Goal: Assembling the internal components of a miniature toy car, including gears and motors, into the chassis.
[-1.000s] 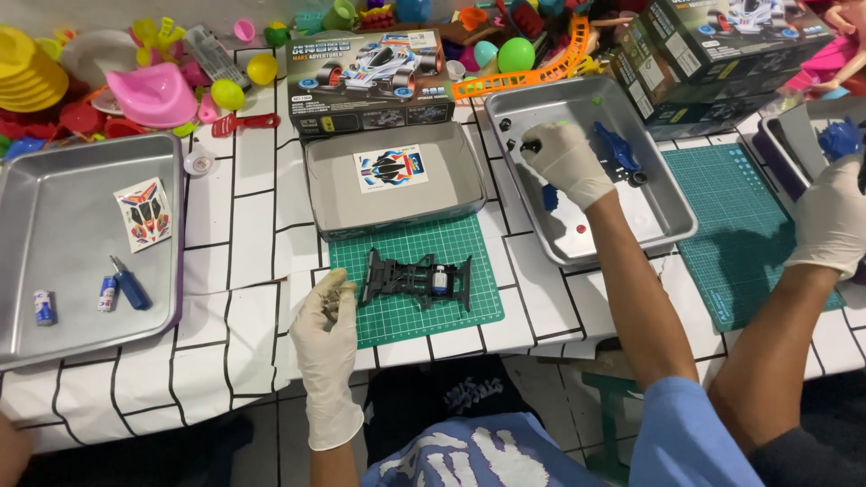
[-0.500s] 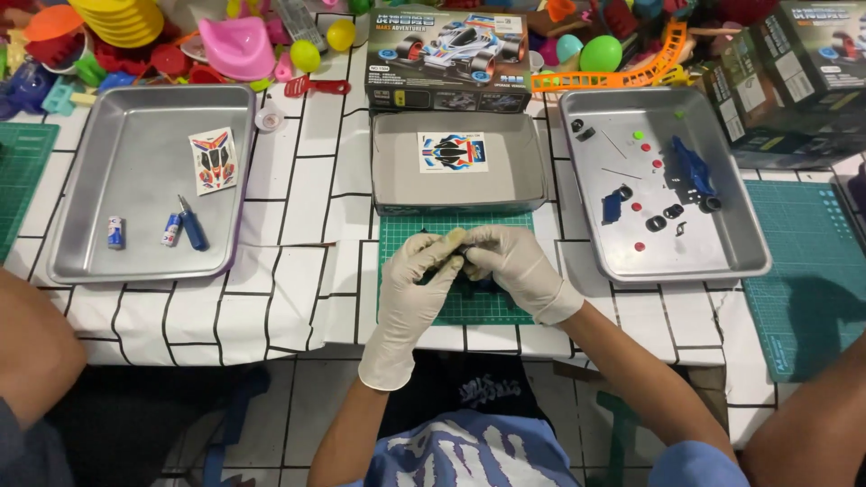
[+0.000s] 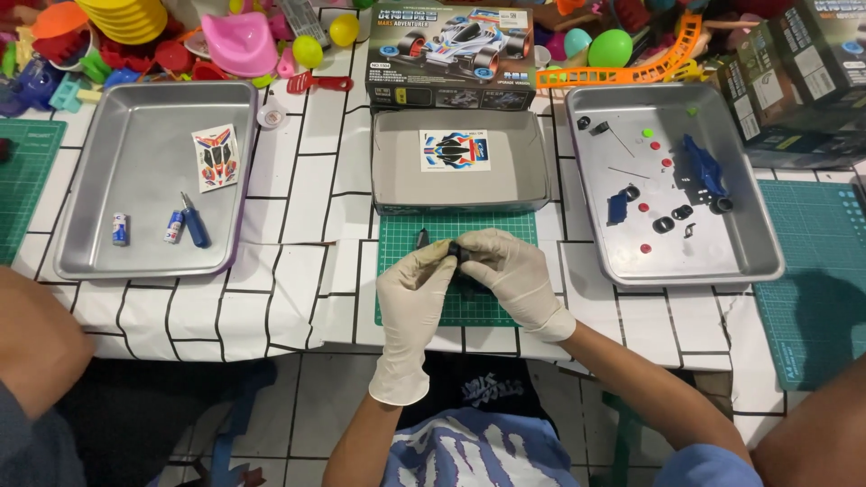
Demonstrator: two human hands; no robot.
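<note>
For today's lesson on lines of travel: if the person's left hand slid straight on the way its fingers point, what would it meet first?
The left hand points up and slightly right. Beyond the dark part it holds, it would probably meet the grey box tray first; height is unclear.

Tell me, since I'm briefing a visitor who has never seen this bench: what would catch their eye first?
Two white-gloved hands, left hand and right hand, meet over a dark part on the green mat at the table's near edge. Three metal trays flank them: the left tray with a sticker sheet and screwdriver, the middle tray with another sticker, the right tray with blue and black bits. Bright plastic toys crowd the far edge.
</note>
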